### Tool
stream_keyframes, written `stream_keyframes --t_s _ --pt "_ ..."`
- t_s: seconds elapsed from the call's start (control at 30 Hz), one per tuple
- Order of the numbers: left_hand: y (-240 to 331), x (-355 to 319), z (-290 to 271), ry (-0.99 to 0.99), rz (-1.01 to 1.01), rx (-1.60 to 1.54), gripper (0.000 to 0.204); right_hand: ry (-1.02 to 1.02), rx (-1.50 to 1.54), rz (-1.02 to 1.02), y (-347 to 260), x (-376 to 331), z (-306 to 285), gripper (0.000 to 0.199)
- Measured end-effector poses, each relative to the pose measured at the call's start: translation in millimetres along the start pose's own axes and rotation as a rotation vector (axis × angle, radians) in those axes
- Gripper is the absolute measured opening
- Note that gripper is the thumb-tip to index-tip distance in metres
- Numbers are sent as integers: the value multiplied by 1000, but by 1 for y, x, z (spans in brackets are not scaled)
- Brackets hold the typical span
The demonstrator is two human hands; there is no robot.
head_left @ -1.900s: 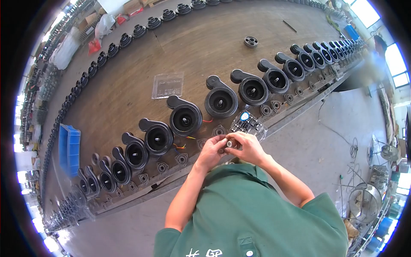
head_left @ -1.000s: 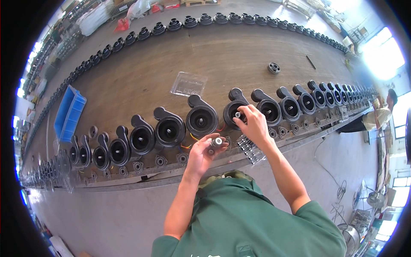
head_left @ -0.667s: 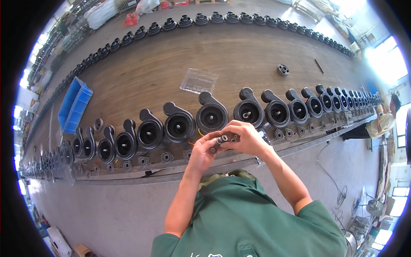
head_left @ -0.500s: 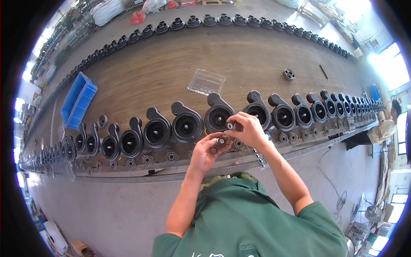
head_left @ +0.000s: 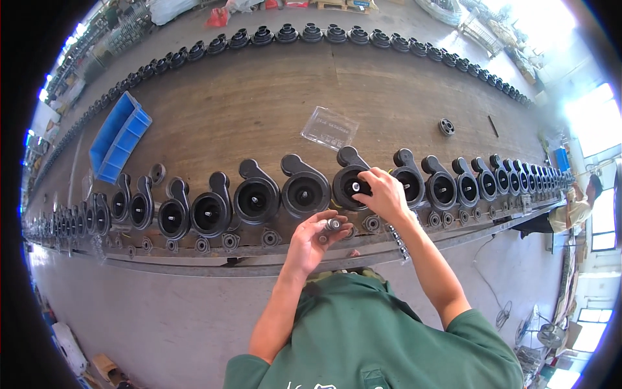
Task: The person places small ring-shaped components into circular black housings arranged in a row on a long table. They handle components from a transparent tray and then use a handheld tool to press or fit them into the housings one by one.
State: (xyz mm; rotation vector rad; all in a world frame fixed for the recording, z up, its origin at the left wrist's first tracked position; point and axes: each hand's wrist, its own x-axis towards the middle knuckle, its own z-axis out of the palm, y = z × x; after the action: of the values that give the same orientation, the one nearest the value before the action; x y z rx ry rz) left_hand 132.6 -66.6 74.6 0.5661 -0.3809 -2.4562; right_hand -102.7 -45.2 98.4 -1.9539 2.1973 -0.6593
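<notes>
Head view, right hand: my right hand (head_left: 382, 194) reaches to the black volute pump housing (head_left: 350, 185), fingertips pinched at its central bore, seemingly seating a small part; the part itself is hidden
Head view, left hand: my left hand (head_left: 315, 238) is cupped closed round a few small metal ring parts (head_left: 332, 224), held near the bench edge
Step in hand: I judge this the fitting of one small part into one housing's bore
Next move: it calls for another ring passed from left to right, then the next housing (head_left: 408, 183)
Row: further housings stand side by side along the wooden bench (head_left: 259, 110)
Containers: blue bin (head_left: 116, 137), contents not visible; clear plastic bag (head_left: 329, 128), lying flat, contents unclear
</notes>
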Motion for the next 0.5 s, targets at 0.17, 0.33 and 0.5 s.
stream_keyframes --t_s 0.17,0.33,0.5 --pt "13 4 -8 -49 -25 -4 32 -46 291 -114 -63 -20 -19 34" --pt "20 8 -26 -34 -75 80 31 -126 409 -116 -77 -24 -4 22" --pt "30 6 -41 2 -101 90 29 -55 468 49 -75 -3 22 15"
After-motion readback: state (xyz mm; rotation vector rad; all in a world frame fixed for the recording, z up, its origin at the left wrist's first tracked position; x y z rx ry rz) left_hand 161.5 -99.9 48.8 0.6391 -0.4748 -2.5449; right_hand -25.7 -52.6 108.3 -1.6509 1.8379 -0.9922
